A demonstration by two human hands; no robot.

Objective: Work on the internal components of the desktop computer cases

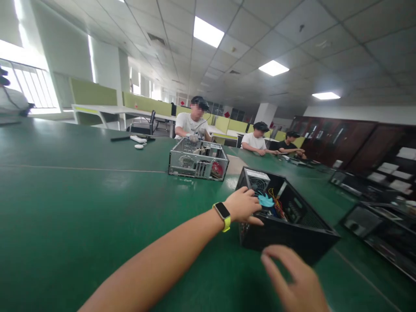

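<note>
A black computer case (pixel 289 236) lies on the green table with its upper side open. Over its left rim reaches my left hand (pixel 243 205), wearing a watch with a yellow-green band; the fingers are spread at the case's edge, near a light-blue fan (pixel 265 200). Behind those fingers sits a power supply unit (pixel 257 178) with a round grille. Red and yellow cables (pixel 276 203) run inside the case. My right hand (pixel 294 277) is in front of the case's near wall, apart from it, thumb and forefinger curved with a gap between them and nothing visible in it.
Across the green table (pixel 97 208), a gloved co-worker (pixel 188 123) handles a silver computer case (pixel 198 164). Two more people sit farther right. Other dark cases (pixel 383 234) stand at the right edge. A white object (pixel 138 139) lies at the back left.
</note>
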